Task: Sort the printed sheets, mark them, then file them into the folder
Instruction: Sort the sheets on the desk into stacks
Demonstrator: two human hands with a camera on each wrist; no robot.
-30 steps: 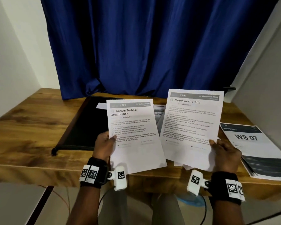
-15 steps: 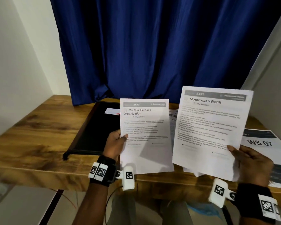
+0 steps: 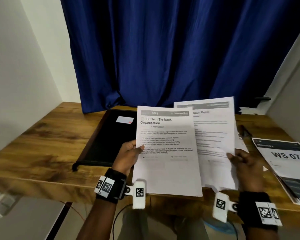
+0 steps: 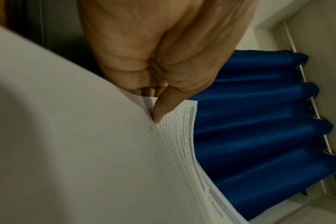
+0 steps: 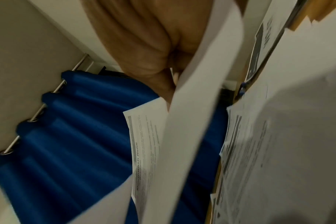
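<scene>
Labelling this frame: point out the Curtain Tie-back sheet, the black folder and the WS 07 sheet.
Curtain Tie-back sheet (image 3: 166,163), head view, blank lower half of the page.
Black folder (image 3: 109,141), head view, middle of its dark cover.
WS 07 sheet (image 3: 284,161), head view, white area under the heading.

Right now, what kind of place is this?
Probably a small paperwork station in a room corner: a wooden desk set between plain walls, a blue curtain behind it, a black folder and a "WS 07" sheet lying on it.
</scene>
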